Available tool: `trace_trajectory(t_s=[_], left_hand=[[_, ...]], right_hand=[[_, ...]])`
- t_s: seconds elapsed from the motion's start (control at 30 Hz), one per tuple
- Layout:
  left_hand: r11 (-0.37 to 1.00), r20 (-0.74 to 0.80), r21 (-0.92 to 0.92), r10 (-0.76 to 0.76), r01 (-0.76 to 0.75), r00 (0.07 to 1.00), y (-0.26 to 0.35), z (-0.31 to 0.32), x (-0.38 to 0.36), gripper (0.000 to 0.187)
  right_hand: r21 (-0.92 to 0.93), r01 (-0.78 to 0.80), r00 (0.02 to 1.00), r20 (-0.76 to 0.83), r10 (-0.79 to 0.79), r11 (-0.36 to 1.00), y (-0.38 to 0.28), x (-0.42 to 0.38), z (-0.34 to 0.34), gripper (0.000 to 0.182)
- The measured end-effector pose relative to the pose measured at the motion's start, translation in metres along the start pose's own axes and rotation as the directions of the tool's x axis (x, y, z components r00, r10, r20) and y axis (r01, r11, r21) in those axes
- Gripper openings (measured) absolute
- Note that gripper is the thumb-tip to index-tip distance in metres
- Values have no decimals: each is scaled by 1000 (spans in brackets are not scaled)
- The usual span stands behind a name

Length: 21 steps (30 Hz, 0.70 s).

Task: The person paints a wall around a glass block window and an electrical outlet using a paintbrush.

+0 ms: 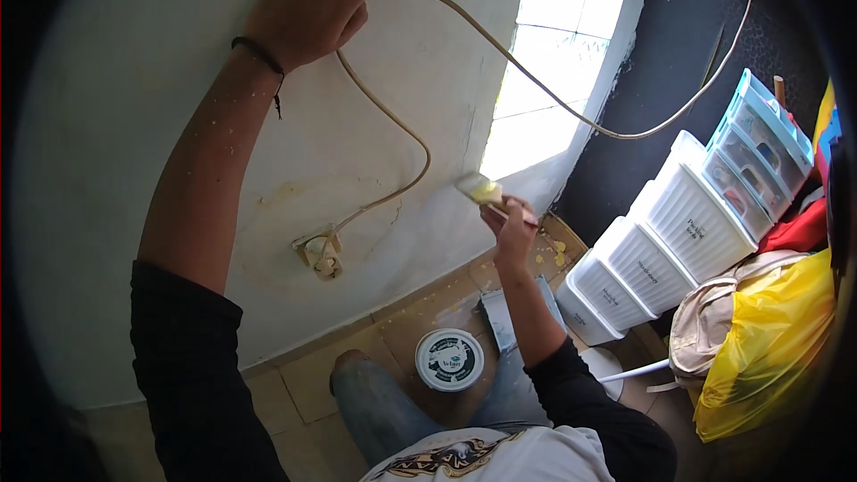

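Observation:
My left hand (321, 2) is raised against the white wall (428, 62) at the top, its fingers closed around a beige cable (473, 22). The cable hangs below the hand down to a socket with a plug (321, 254) low on the wall. In my right hand (513, 236) is a paintbrush (485, 189), gripped by its handle, with its pale bristles at the wall just below the bright window (558, 54). A dark band circles my left wrist.
A round tub with a lid (450, 359) stands on the tiled floor between my legs, beside a grey-blue tray (498, 321). White stacked drawers (638, 263), a beige backpack (701, 326) and a yellow bag (768, 348) are on the right. Yellowish flakes lie near the corner.

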<state>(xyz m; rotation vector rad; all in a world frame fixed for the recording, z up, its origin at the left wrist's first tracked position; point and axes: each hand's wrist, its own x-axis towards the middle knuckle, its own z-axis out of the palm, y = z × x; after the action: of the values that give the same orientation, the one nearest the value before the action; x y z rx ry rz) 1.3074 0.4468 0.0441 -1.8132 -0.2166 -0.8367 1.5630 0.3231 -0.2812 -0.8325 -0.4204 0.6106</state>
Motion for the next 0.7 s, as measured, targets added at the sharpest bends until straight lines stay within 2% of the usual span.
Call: trace_trajectory(t_s=[0.07, 0.13, 0.2, 0.27, 0.3, 0.33, 0.4, 0.5, 0.6, 0.63, 0.67, 0.7], left_hand=[[1000, -2, -24, 5, -5, 1000, 1, -2, 0, 31], [999, -24, -38, -7, 6, 1000, 2, -1, 0, 30], [999, -44, -43, -17, 15, 999, 1, 3, -1, 29], [993, -186, -99, -80, 62, 979, 3, 7, -4, 30], [993, -186, -94, -83, 66, 979, 2, 7, -4, 30], [990, -199, -102, -113, 94, 973, 2, 7, -4, 28], [986, -211, -115, -142, 120, 967, 4, 6, -4, 26], [987, -171, -91, -148, 134, 974, 3, 6, -4, 27], [990, -169, -89, -122, 108, 978, 4, 8, -5, 26], [995, -126, -24, -101, 98, 987, 2, 7, -4, 25], [995, -83, 39, -85, 88, 993, 1, 6, -3, 27], [996, -76, 29, -80, 83, 994, 1, 4, -3, 27]], right_hand=[[31, 68, 996, 57, -70, 997, -34, 8, 35, 19], [99, 227, 954, 179, -242, 969, -64, 27, 73, 19], [238, 353, 885, 229, -406, 905, -100, 35, 106, 21], [350, 400, 873, 137, -468, 847, -123, 37, 126, 22], [400, 437, 847, 118, -518, 805, -126, 34, 128, 22], [400, 436, 846, 123, -518, 806, -116, 37, 124, 22], [360, 329, 904, 146, -401, 873, -72, 47, 103, 23], [137, 224, 964, 116, -241, 965, -9, 17, 49, 22], [38, 102, 990, 98, -106, 994, 8, -6, 4, 20], [-10, 39, 997, 65, -38, 999, 10, -7, -4, 20], [-9, 34, 998, 60, -33, 999, 7, -7, 1, 20], [76, 111, 989, 89, -118, 991, -4, -6, 12, 20]])
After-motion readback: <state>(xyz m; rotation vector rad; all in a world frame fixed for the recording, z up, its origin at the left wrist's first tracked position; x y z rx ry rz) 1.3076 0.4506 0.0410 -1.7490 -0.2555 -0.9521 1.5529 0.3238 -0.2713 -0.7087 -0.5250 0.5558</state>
